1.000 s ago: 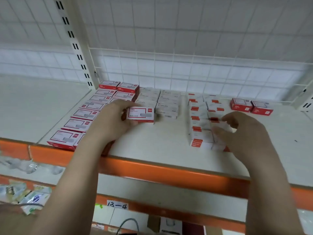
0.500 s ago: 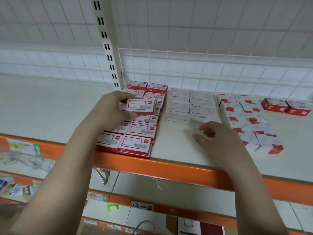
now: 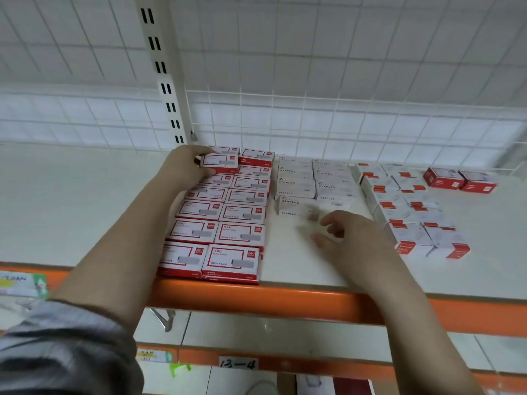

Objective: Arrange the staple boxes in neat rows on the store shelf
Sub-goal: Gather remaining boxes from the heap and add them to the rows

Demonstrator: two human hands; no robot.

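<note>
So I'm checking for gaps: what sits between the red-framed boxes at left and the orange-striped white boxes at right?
Head view: two columns of white STAPLES boxes, with the right hand over bare shelf in front.

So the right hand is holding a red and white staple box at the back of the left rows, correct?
Not quite: the left hand holds that red and white staple box at the back of the left rows. The head view shows the right hand empty above the shelf.

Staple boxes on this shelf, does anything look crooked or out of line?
Yes. The white STAPLES box at the front of the middle group sits skewed, and the front white-and-red boxes on the right fan apart. The red rows look straight.
</note>
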